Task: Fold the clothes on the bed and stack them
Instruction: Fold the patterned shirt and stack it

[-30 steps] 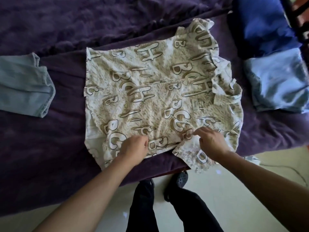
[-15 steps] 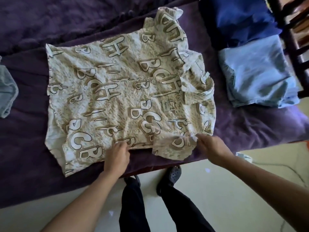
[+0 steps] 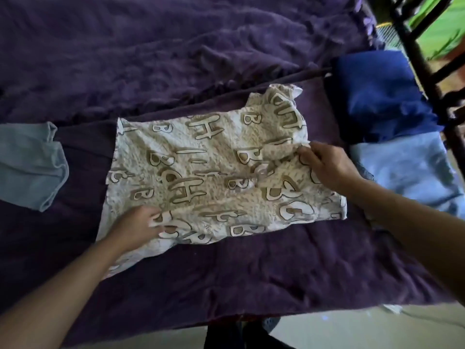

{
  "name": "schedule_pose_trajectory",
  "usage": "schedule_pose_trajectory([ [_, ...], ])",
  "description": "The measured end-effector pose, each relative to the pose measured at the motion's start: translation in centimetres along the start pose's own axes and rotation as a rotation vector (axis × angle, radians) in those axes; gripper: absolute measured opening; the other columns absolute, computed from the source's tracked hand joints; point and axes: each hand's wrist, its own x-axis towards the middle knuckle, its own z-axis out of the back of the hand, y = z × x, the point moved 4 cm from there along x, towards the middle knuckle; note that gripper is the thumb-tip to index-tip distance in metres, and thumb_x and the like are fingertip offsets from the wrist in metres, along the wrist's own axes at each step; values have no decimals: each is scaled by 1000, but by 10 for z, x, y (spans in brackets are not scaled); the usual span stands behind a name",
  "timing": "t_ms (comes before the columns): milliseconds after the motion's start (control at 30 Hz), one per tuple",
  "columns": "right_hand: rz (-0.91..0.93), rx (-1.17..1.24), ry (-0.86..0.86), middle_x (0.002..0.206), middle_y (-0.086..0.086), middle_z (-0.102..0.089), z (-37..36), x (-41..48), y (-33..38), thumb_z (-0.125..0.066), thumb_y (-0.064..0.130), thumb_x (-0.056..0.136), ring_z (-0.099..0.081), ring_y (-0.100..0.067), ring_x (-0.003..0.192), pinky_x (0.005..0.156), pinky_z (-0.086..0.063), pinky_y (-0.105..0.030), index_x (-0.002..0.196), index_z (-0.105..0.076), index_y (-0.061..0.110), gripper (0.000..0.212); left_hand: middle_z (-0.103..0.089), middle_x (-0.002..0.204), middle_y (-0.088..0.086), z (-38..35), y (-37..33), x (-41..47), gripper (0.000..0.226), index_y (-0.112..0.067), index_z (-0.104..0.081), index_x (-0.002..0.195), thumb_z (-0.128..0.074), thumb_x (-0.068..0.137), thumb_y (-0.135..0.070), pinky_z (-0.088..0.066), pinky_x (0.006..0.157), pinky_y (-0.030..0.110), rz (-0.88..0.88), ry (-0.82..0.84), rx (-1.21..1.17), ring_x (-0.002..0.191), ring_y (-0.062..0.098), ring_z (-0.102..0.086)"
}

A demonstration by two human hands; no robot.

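Note:
A cream shirt printed with brown letters (image 3: pixel 201 172) lies on the purple bed cover (image 3: pixel 226 273). Its near side is folded over toward the middle. My left hand (image 3: pixel 137 226) grips the folded edge near the shirt's lower left. My right hand (image 3: pixel 324 165) pinches a fold of the cloth at the shirt's right side, near the sleeve. To the right sits a stack of folded clothes: a dark blue piece (image 3: pixel 377 96) at the back and a light blue piece (image 3: pixel 407 170) in front of it.
A light blue garment (image 3: pixel 27 165) lies unfolded at the left edge. A rumpled purple blanket (image 3: pixel 176 46) covers the far half of the bed. A dark wooden frame (image 3: pixel 422 59) stands at the far right. The floor and my legs show below the bed's near edge.
Both hands have carried the shirt's near edge and sleeve up and over onto the shirt, folding it narrower. The camera view has shifted further onto the bed.

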Motion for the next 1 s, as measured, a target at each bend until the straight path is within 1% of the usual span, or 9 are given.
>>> schedule_pose_trajectory([
  [100, 7, -69, -100, 70, 0, -53, 11, 59, 13, -42, 51, 98, -56, -35, 75, 67, -45, -42, 73, -39, 20, 40, -49, 65, -3, 55, 13, 51, 23, -15, -60, 76, -79, 76, -28, -32, 50, 22, 45, -57, -268, 56, 9, -43],
  [200, 37, -76, -150, 85, -12, -63, 13, 122, 30, -39, 49, 98, -59, -36, 85, 74, -45, -42, 88, -54, 18, 36, -53, 67, 3, 104, 26, 115, 12, -10, -68, 95, -71, 84, -10, -30, 51, 25, 37, -183, -398, 54, 13, -41],
  [300, -11, -35, -187, 99, -15, -64, 8, 179, 36, -38, 43, 100, -58, -31, 94, 85, -44, -41, 105, -61, 10, 40, -53, 65, 7, 137, 34, 177, 16, -8, -68, 89, -73, 77, -16, -37, 59, 27, -5, -338, -292, 64, 17, -48],
  [467, -395, -319, -91, 127, -15, -58, -21, 220, -10, -39, 47, 93, -55, -39, 113, 91, -43, -43, 129, -46, 34, 39, -67, 105, 17, 140, 50, 246, 26, -21, -67, 100, -64, 75, -12, -49, 90, 48, 184, -460, 2, 101, 39, -60],
  [600, -126, -596, -140, 141, -12, -41, -55, 203, 4, -47, 42, 92, -38, -35, 127, 98, -35, -52, 137, -40, 30, 47, -53, 117, 24, 108, 55, 250, 35, -9, -57, 111, -67, 77, -10, -38, 91, 55, 203, -501, 227, 111, 45, -46],
  [700, -62, -630, 90, 155, -2, -24, -83, 176, -13, -44, 50, 95, -23, -29, 140, 103, -31, -56, 139, -37, 38, 47, -48, 120, 26, 97, 64, 245, 38, -6, -54, 115, -67, 80, -12, -38, 90, 57, 219, -496, 242, 113, 45, -43],
  [800, -245, -606, 107, 153, 0, -31, -74, 168, -38, -49, 58, 89, -29, -28, 136, 104, -33, -51, 138, -42, 40, 53, -46, 122, 28, 107, 63, 239, 47, -7, -52, 116, -72, 74, -10, -36, 90, 57, 230, -557, 226, 112, 46, -42],
  [900, -301, -466, -117, 133, -7, -48, -52, 190, -28, -56, 53, 85, -44, -29, 120, 95, -40, -42, 127, -55, 30, 47, -44, 128, 24, 106, 15, 228, 50, -8, -53, 118, -68, 71, -3, -35, 92, 55, -25, -625, 223, 115, 44, -41],
  [1000, -563, -121, -275, 112, -10, -61, -36, 219, -34, -53, 43, 90, -57, -30, 104, 75, -39, -31, 116, -63, 14, 39, -53, 114, 14, 72, -59, 205, 37, -8, -61, 111, -65, 75, 1, -40, 89, 46, -296, -550, 132, 106, 35, -48],
])
